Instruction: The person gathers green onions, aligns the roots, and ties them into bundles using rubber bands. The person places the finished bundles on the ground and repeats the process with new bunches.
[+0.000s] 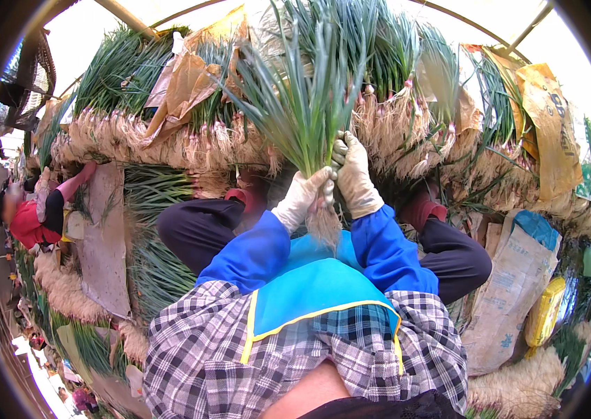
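Note:
In the head view, my left hand (pixel 306 196), in a pale work glove, is closed around a bunch of green onions (pixel 310 125) just above the bulbs. The leaves fan up and away from me. Pale roots (pixel 324 225) hang below the grip, over my blue apron (pixel 321 293). My gloved right hand (pixel 355 175) is against the right side of the stems, fingers curled. Whether those fingers grip a stalk is hidden. Right behind both hands runs a long bank of stacked green onions (pixel 384 112), roots facing me.
Loose green onions (pixel 162 262) lie to my left, beside a grey board (pixel 102 235). A person in red (pixel 36 222) sits farther left. On my right are a whitish sack (pixel 510 298) bearing writing and a yellow package (pixel 544 311). Brown paper sacks (pixel 552 131) drape the bank.

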Demonstrator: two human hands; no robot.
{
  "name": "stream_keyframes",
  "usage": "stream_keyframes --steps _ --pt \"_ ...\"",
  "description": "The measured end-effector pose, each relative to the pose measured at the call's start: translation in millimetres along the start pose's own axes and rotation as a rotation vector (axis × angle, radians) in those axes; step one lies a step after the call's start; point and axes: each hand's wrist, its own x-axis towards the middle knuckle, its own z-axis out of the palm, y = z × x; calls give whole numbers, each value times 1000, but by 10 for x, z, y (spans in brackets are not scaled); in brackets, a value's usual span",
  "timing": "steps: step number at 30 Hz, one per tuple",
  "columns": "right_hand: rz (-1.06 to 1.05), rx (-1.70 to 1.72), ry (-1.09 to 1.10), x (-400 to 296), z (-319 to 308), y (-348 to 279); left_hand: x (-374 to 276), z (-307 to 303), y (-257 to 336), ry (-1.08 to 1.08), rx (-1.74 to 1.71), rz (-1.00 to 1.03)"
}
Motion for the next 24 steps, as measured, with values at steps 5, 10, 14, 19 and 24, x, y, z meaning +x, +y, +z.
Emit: stream_keyframes --steps 5,10,14,19,24 --pt "-498 -1917 -716 -317 -403 -641 -89 -332 481 -278 -369 344" --pt "-829 -1942 -98 -44 -171 -746 226 -425 767 -251 -211 242" --pt "-633 -2062 172 649 341 -820 393 -272 765 -95 -148 67" --pt "-451 -1531 -67 244 289 -620 599 -82 743 116 -42 91" --pt "-401 -1580 -286 -251 163 -528 733 -11 530 -50 -83 -21"
